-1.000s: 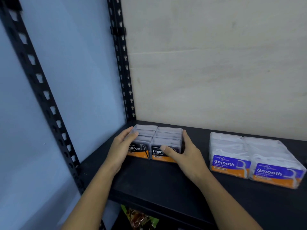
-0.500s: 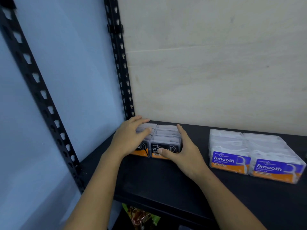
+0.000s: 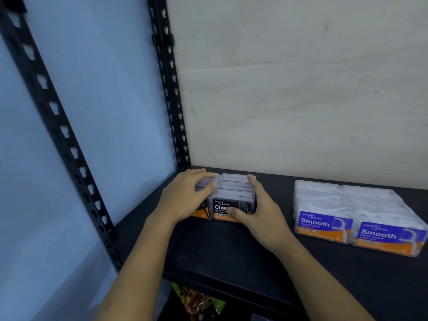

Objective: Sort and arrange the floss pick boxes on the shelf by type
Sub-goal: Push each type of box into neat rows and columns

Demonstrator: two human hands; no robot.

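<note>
The charcoal floss boxes (image 3: 234, 200) sit as one tight block in the back left corner of the shelf (image 3: 231, 256), two columns side by side, running front to back, with their black and orange labels facing forward. Both hands are on this block. The left hand (image 3: 185, 198) lies flat over the top of the left column with its fingers fairly straight, covering the boxes rather than gripping them. The right hand (image 3: 259, 209) brackets the right column: its fingers lie straight along the right side and its thumb presses on the front label, with nothing lifted.

The block's rear edge is near the pale back wall (image 3: 301, 89); whether it touches cannot be told. The corner post (image 3: 171, 100) stands just to the left and behind, so there looks to be little room left in either direction, and any further squaring up would likely be a short nudge.

To the right, dark shelf lies open between this block and the smooth floss boxes (image 3: 324, 218), a similar block well apart with blue labels facing forward. The front of the shelf is bare too. The sorting looks close to done
</note>
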